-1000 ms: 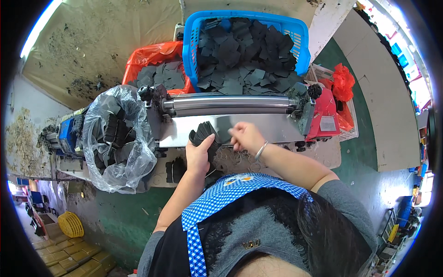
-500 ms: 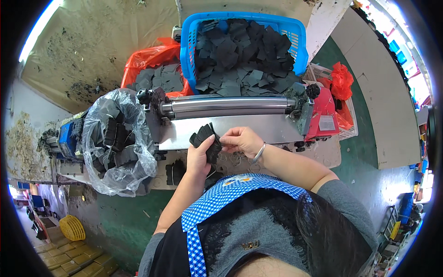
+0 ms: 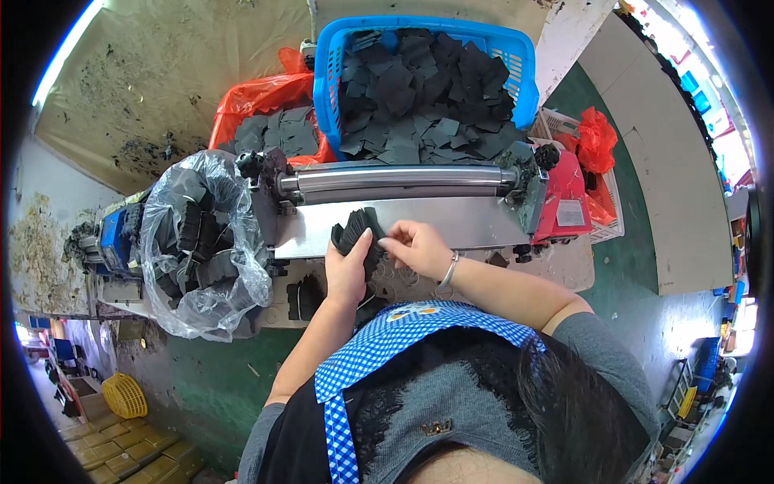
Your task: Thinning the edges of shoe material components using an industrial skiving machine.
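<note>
In front of the metal plate of a roller machine, my left hand grips a fanned stack of thin black pieces, thumb across its face. Close against the stack's right edge is my right hand, a silver bangle on its wrist. Its fingertips are pinched together; whatever lies between them is too small to make out. Thin pale loops lie scattered on the bench below my hands. A bundle of black pieces stands on the bench by my left forearm.
The machine's steel roller spans the bench. Behind it sits a blue basket heaped with black pieces, beside a red bag of similar ones. A clear plastic bag holding black bundles stands left; a white crate stands right.
The pieces in my left hand have shifted from a loose spread to a more even upright fan. My right hand has moved slightly left and stays at the stack's edge.
</note>
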Action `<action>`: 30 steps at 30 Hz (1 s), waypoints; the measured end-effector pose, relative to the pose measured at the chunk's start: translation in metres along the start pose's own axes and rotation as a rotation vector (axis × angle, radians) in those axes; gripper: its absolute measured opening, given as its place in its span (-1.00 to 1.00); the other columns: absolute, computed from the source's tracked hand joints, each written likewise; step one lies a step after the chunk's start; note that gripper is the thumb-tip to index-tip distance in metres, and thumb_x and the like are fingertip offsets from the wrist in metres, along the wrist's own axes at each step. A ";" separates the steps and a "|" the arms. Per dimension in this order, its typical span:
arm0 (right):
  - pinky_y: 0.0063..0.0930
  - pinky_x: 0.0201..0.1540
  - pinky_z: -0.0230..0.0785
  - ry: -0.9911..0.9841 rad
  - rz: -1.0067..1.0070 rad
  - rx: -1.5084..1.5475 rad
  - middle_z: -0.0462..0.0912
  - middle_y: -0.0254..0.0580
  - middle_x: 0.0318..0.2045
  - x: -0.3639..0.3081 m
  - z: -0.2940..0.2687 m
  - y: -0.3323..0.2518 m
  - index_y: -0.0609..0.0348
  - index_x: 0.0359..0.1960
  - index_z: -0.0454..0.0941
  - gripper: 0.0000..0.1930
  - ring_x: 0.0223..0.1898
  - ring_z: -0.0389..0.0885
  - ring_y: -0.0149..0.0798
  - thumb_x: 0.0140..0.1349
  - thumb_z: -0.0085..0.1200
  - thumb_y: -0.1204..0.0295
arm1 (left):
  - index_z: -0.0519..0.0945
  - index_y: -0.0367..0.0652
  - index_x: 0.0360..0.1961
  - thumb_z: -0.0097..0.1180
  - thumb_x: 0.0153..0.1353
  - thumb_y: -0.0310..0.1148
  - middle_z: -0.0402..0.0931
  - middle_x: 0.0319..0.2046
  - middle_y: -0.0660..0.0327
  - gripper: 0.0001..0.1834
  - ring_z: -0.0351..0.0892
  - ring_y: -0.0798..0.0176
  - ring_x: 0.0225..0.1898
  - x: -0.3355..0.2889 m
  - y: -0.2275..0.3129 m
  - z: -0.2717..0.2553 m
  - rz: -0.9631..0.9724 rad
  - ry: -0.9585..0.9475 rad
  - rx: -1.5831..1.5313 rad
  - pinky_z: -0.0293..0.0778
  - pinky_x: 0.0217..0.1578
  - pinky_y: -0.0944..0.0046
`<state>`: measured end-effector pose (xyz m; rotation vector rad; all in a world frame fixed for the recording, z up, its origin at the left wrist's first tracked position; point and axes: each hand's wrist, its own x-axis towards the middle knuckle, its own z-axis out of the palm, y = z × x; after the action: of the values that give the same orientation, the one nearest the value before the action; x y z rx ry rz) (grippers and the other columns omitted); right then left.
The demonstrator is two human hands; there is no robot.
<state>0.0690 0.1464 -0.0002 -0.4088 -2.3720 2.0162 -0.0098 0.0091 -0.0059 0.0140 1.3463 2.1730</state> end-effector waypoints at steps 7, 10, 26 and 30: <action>-0.50 -0.50 0.47 0.446 0.432 0.622 0.56 -0.17 -0.51 0.015 -0.026 0.005 0.24 -0.26 0.39 -0.76 -0.55 0.57 -0.38 0.20 0.07 0.32 | 0.49 -0.39 -0.20 0.11 0.15 -0.43 0.56 -0.35 0.05 -0.75 0.60 0.20 -0.31 -0.001 0.017 0.000 -0.108 -0.066 -0.049 0.53 -0.29 0.29; -0.62 -0.39 0.41 0.180 -0.005 0.133 0.58 -0.28 -0.42 0.002 0.002 -0.009 0.24 -0.24 0.48 -0.74 -0.45 0.54 -0.48 0.10 0.21 0.39 | 0.49 -0.39 -0.21 0.15 0.13 -0.42 0.55 -0.36 0.06 -0.74 0.60 0.22 -0.34 -0.004 0.014 0.005 -0.140 -0.069 -0.045 0.53 -0.31 0.31; -0.58 -0.45 0.44 0.107 0.305 0.548 0.58 -0.24 -0.46 0.001 -0.010 -0.012 0.25 -0.27 0.46 -0.81 -0.51 0.56 -0.42 0.16 0.13 0.41 | 0.50 -0.36 -0.20 0.18 0.08 -0.49 0.56 -0.34 0.14 -0.74 0.58 0.27 -0.36 -0.008 0.016 0.006 -0.159 -0.063 -0.178 0.52 -0.32 0.30; -0.52 -0.59 0.45 0.417 0.525 0.625 0.58 -0.14 -0.46 0.013 -0.035 0.014 0.26 -0.21 0.30 -0.77 -0.61 0.57 -0.35 0.27 -0.02 0.35 | 0.51 -0.36 -0.20 0.14 0.10 -0.51 0.57 -0.34 0.07 -0.77 0.59 0.22 -0.36 -0.002 0.012 -0.003 -0.184 -0.069 -0.190 0.52 -0.31 0.29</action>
<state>0.0645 0.1847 -0.0096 -1.3484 -1.3903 2.3988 -0.0144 0.0023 0.0028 -0.1031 1.0564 2.1149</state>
